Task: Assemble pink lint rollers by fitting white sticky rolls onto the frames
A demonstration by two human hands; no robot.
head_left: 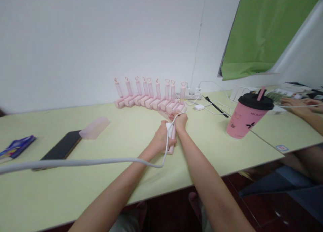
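Observation:
My left hand [159,140] is wrapped round a small pink device [172,140] lying on the pale green table [121,148]. My right hand [180,120] is closed at the device's far end, where a thin white cable [174,119] comes in from a charger. Just beyond, a curved row of several matching pink devices [151,97] stands against the white wall, each with an upright handle. A thicker white cable [75,163] runs from the left edge across my left forearm up to my hands.
A pink cup [246,119] with black lid and straw stands to the right. A power strip [189,96] with white plugs and cables lies by the wall. A black phone [62,146], translucent pink cover [95,127] and blue packet [15,147] lie left. Another person's hands [300,104] rest far right.

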